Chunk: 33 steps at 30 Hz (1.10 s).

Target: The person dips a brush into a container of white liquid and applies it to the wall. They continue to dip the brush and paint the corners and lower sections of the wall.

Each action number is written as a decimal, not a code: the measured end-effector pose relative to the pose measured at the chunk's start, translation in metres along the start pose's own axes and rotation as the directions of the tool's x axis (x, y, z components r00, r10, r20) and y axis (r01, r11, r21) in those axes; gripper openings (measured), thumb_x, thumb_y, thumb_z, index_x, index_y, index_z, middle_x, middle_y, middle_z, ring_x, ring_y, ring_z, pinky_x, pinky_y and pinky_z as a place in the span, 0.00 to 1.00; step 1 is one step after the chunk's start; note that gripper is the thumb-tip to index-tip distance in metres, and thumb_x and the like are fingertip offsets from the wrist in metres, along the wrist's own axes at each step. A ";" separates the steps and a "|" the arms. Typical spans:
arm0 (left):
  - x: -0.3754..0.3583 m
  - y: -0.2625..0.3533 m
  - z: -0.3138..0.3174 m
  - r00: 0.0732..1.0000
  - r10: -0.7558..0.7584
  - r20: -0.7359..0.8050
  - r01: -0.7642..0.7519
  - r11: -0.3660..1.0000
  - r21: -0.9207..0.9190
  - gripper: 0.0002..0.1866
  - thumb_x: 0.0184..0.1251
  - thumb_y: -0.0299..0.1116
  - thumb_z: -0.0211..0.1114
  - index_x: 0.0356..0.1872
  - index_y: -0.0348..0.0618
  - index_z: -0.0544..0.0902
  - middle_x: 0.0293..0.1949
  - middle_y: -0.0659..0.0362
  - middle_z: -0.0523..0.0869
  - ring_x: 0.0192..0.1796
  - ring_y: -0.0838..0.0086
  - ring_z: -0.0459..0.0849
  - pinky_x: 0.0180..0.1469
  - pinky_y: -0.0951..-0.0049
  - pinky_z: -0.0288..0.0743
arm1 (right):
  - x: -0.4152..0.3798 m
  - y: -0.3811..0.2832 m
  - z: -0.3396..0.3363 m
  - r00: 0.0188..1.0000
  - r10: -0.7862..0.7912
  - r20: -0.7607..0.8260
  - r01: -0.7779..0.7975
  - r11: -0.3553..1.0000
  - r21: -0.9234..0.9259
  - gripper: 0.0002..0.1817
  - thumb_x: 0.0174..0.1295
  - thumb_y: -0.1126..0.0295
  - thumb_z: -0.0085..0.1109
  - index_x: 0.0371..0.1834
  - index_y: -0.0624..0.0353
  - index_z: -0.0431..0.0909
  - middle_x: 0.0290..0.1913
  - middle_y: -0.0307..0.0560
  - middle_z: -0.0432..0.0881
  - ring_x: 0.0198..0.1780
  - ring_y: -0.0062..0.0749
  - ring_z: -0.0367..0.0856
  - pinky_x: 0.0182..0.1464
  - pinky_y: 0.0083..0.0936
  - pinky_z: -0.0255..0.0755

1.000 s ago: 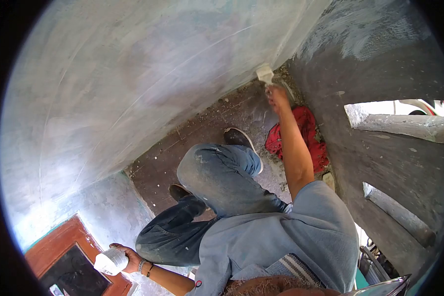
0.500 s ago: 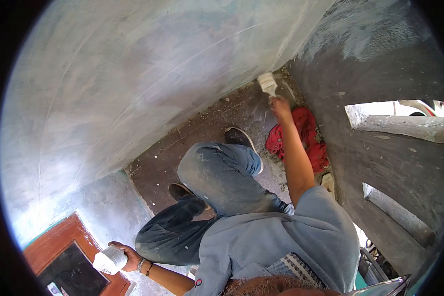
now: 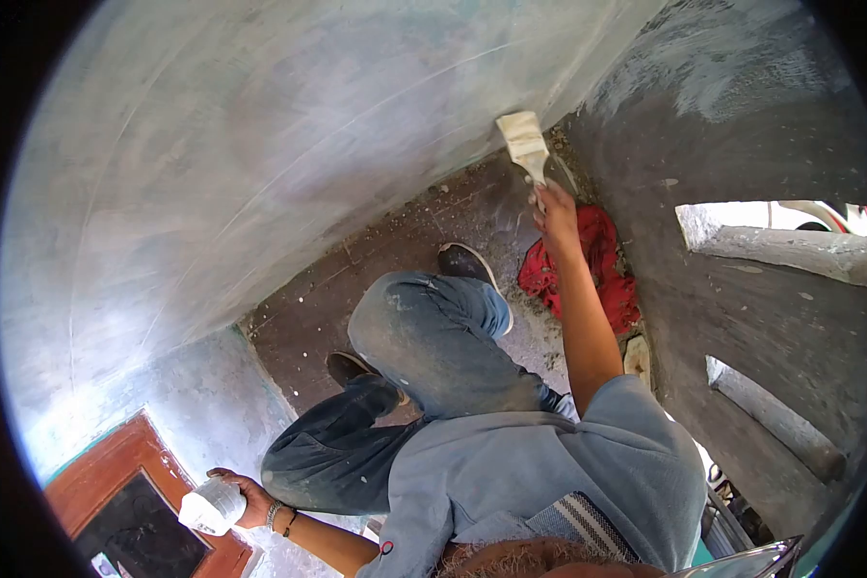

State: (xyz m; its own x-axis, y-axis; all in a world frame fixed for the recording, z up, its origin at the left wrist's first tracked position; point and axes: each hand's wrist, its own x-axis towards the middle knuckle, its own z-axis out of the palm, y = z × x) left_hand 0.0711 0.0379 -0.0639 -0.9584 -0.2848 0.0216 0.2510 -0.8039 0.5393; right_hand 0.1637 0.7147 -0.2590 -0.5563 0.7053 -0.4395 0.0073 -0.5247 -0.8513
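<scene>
My right hand [image 3: 556, 217] grips the handle of a wide, pale paintbrush [image 3: 524, 141]. The bristles overlap the bottom edge of the grey, patchily coated wall [image 3: 356, 106], near the corner. Low on the left, my left hand [image 3: 250, 503] is wrapped around a white container [image 3: 212, 507], whose contents are turned out of sight. Beyond my right forearm, a crumpled red cloth [image 3: 602, 255] lies on the floor.
A brown, speckled floor [image 3: 308, 332] runs along the wall's foot. The dark wall [image 3: 732, 318] at right has slot openings, with a pale bar [image 3: 790, 249] across one. A reddish-brown wooden frame [image 3: 116, 462] stands lower left. My bent knee [image 3: 400, 313] is between my hands.
My right hand has brought the paintbrush up from the floor edge onto the lower wall, its bristles now more face-on. My left hand and the container have barely shifted.
</scene>
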 end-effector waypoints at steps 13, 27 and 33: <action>-0.003 0.017 -0.017 1.000 -0.004 -0.001 0.004 1.000 -0.010 0.29 0.62 0.42 0.59 0.60 0.32 0.67 0.56 0.37 0.72 0.61 0.46 0.71 0.51 0.52 0.79 | 0.090 0.137 -0.022 0.979 0.172 -0.105 -0.186 0.973 -0.136 0.14 0.66 0.58 0.52 0.46 0.53 0.78 0.24 0.32 0.72 0.19 0.15 0.63 0.18 0.16 0.54; -0.007 0.013 -0.013 0.999 -0.026 0.031 0.027 0.998 -0.051 0.30 0.62 0.44 0.58 0.61 0.34 0.66 0.58 0.40 0.70 0.63 0.48 0.69 0.51 0.52 0.78 | 0.035 -0.007 0.014 0.997 -0.066 -0.037 0.049 0.932 -0.360 0.13 0.65 0.61 0.53 0.40 0.59 0.81 0.23 0.33 0.72 0.20 0.14 0.63 0.22 0.14 0.55; -0.009 0.011 -0.008 1.000 -0.021 0.000 0.021 0.998 -0.051 0.30 0.62 0.42 0.60 0.62 0.36 0.67 0.58 0.40 0.70 0.64 0.51 0.69 0.50 0.53 0.79 | -0.021 -0.033 0.022 0.996 -0.093 0.014 0.094 0.988 -0.121 0.13 0.67 0.60 0.53 0.42 0.57 0.80 0.23 0.30 0.71 0.20 0.12 0.61 0.21 0.11 0.52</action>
State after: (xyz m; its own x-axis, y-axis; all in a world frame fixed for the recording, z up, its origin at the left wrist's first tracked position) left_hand 0.0833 0.0273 -0.0646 -0.9634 -0.2678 0.0098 0.2373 -0.8354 0.4957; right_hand 0.1570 0.7061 -0.2155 -0.5663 0.7442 -0.3542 0.0554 -0.3944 -0.9173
